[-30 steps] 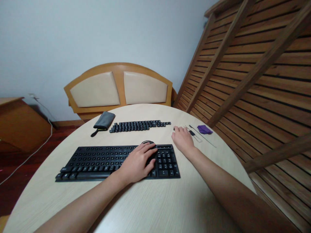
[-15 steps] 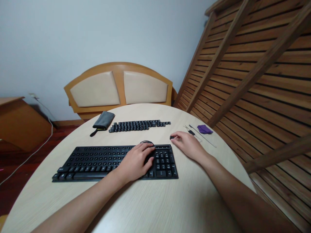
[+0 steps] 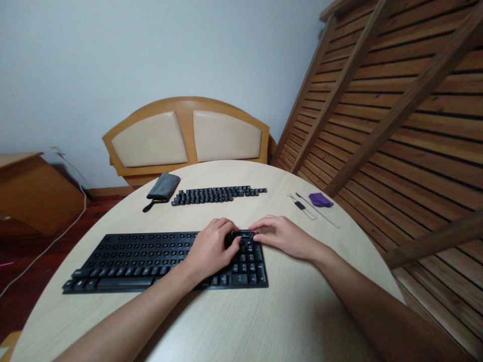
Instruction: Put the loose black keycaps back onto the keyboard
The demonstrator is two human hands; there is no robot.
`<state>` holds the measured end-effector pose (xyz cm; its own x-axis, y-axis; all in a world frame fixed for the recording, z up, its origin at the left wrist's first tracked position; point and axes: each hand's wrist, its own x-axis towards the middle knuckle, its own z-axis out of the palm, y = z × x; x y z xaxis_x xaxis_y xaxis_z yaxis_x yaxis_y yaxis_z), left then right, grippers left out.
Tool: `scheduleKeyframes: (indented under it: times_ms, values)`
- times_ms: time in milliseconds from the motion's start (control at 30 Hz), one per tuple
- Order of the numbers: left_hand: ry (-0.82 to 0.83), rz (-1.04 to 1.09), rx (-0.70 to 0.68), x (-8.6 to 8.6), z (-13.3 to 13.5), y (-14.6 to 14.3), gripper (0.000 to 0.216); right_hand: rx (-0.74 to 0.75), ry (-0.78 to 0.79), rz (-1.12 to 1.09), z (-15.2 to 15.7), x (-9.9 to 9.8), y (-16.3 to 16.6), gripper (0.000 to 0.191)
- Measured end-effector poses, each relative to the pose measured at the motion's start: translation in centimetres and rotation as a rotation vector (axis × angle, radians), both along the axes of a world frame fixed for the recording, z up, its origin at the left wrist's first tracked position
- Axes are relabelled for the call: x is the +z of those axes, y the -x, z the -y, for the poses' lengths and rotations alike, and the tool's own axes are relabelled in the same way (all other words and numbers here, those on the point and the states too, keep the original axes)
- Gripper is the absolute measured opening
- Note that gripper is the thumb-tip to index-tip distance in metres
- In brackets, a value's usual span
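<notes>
A black keyboard (image 3: 140,251) lies on the round table in front of me, its upper rows showing bare switch stems and its bottom rows and number pad still capped. My left hand (image 3: 213,246) is curled over its back edge left of the number pad, fingers behind and thumb in front. At the back right corner, my right hand (image 3: 281,236) pinches with thumb and forefinger close to the left fingertips. What sits between those right fingertips is small, dark and mostly hidden. Loose black keycaps (image 3: 211,194) stand in rows beyond the keyboard.
A dark grey pouch (image 3: 163,187) lies at the back left. On the right are a wire keycap puller (image 3: 301,205), a thin rod with a dark tip (image 3: 319,211) and a folded purple cloth (image 3: 320,199). A slatted wooden panel (image 3: 396,125) leans close by on the right.
My right hand has come left and nearer, bringing a small dark piece to the keyboard's corner. The keyboard has slid left and toward me, and my left fingers have curled more tightly.
</notes>
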<state>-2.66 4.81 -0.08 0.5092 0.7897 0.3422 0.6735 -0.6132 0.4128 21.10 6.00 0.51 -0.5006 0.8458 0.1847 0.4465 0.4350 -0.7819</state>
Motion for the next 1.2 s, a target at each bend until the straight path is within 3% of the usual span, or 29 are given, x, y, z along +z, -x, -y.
scheduleKeyframes:
  times_ms: [133,333,633,1200]
  values:
    - [0.078,0.138,-0.054,-0.69,0.05,-0.41,0.023,-0.01,-0.009,-0.033,0.05,0.0,0.09,0.017]
    - [0.081,0.148,-0.188,-0.78,0.1,-0.32,0.023,0.008,-0.136,0.087,0.12,-0.07,0.51,0.012]
    - [0.069,0.14,-0.177,-1.14,0.05,-0.19,0.021,0.006,-0.258,0.179,0.25,-0.44,0.61,0.009]
    - [0.058,0.157,-0.181,-1.06,0.35,-0.11,0.024,0.037,-0.27,0.181,0.53,-0.01,0.79,0.006]
